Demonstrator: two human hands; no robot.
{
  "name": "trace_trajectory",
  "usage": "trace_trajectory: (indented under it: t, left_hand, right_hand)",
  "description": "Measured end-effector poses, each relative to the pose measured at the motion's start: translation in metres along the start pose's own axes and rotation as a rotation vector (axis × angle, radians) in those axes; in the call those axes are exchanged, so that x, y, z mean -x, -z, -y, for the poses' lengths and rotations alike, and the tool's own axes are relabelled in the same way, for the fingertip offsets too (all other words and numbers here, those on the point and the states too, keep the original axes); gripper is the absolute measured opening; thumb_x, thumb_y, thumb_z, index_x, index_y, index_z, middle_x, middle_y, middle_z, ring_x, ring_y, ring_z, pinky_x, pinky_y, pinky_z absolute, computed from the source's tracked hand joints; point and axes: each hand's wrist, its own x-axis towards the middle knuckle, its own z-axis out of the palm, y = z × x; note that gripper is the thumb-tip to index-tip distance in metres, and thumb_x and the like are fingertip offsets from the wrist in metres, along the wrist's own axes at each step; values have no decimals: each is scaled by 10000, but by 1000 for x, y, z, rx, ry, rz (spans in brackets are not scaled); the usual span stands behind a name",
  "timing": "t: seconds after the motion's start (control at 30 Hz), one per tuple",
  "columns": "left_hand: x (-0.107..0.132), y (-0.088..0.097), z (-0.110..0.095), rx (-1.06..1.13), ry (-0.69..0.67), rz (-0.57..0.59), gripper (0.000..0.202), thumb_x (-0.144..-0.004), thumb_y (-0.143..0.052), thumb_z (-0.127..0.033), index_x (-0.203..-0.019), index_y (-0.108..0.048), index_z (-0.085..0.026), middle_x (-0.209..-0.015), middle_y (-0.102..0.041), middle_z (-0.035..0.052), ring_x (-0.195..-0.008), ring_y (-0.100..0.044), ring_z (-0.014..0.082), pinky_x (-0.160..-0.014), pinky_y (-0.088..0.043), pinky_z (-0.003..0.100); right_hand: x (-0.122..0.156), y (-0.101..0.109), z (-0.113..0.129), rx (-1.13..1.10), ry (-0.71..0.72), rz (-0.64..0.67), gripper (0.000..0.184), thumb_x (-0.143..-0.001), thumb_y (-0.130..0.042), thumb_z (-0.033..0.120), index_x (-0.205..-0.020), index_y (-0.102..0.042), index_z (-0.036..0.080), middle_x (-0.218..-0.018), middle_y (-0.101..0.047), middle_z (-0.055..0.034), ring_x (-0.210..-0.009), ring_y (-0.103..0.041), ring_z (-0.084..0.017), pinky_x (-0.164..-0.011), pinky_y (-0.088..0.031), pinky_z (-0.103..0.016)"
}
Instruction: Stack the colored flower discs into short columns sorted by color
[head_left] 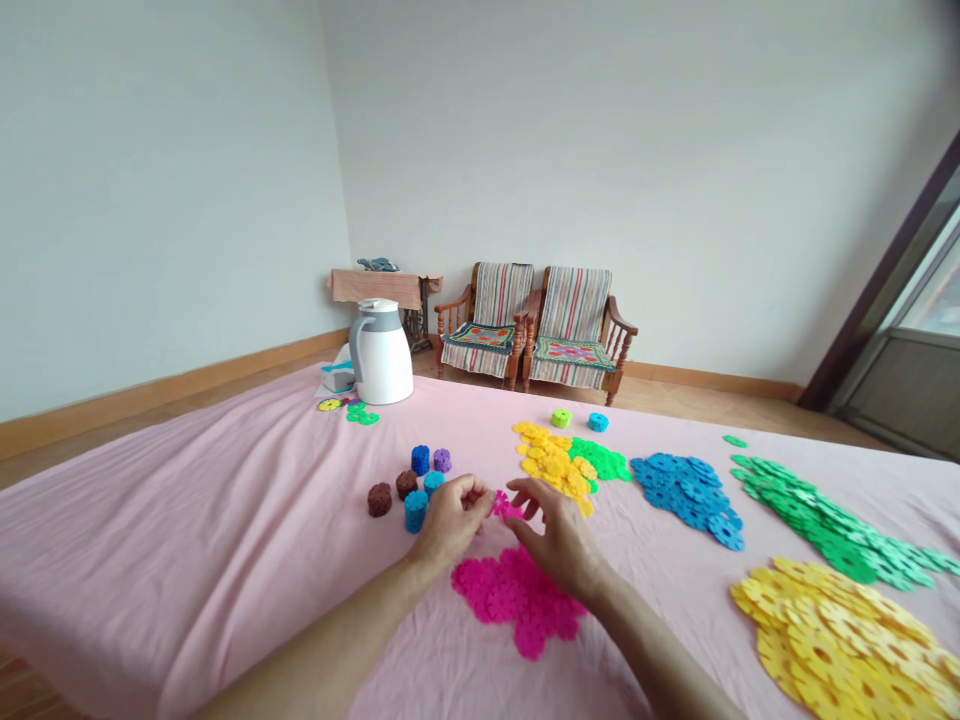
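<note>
My left hand [448, 522] is closed in a pinch at the edge of a pink snowflake disc [501, 503], one of the flat notched plastic building pieces. My right hand [561, 535] is just to the right, its thumb and fingers curved but apart, close to that disc. Below both hands lies a loose pile of pink snowflake discs [506, 590], partly covered by my right hand. Left of my left hand stand short stacks of discs: light blue [415, 511], brown [379, 499], dark blue [420, 460] and purple [442, 460].
Yellow discs [551, 455], green discs [600, 459], blue discs [686, 490] and larger yellow discs [847, 630] lie in piles on the pink cloth [247, 540]. A white jug [386, 355] stands at the back left. Two wooden armchairs [574, 320] are beyond.
</note>
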Motion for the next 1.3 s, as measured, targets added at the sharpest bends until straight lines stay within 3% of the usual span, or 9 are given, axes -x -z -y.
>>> trace_trajectory:
  t: [0.1,0.33,0.63,0.9,1.3]
  left_hand:
    - [1,0,-4,53,23,30,257,-748,-562,-379,-648,-527,-145,-532,-500,-39,-421,-441,76,-414,-334,188]
    - [2,-2,-6,115,56,78,292,-744,-565,-407,-628,-524,-143,-506,-484,-46,-406,-420,68,-416,-329,190]
    - [5,-2,0,-219,-63,-53,143,-767,-507,-230,-855,-584,-148,-758,-636,31,-570,-568,120,-523,-416,218]
    - [9,-3,4,-341,-124,10,200,-728,-489,-106,-894,-576,-176,-798,-684,29,-723,-627,150,-648,-446,236]
    - [9,-3,7,-294,-135,58,213,-738,-493,-125,-922,-585,-177,-818,-688,39,-642,-614,141,-544,-413,215]
  right_hand:
    - [4,0,9,75,109,27,364,-754,-563,163,-1113,-529,214,-897,-619,-25,-741,-576,-138,-720,-424,-281]
    - [3,-3,12,165,115,38,230,-801,-523,188,-1027,-559,214,-860,-594,-31,-755,-563,-150,-672,-404,-259]
    - [-3,-7,-8,237,-95,-14,143,-753,-569,223,-886,-610,189,-853,-612,-55,-807,-558,-184,-726,-395,-275]
    - [-1,-12,-11,238,-92,20,253,-735,-582,227,-980,-618,177,-913,-651,-72,-864,-575,-197,-770,-388,-277]
    - [1,-12,-14,171,-60,3,255,-756,-551,216,-997,-604,153,-858,-651,-66,-808,-585,-182,-762,-416,-300]
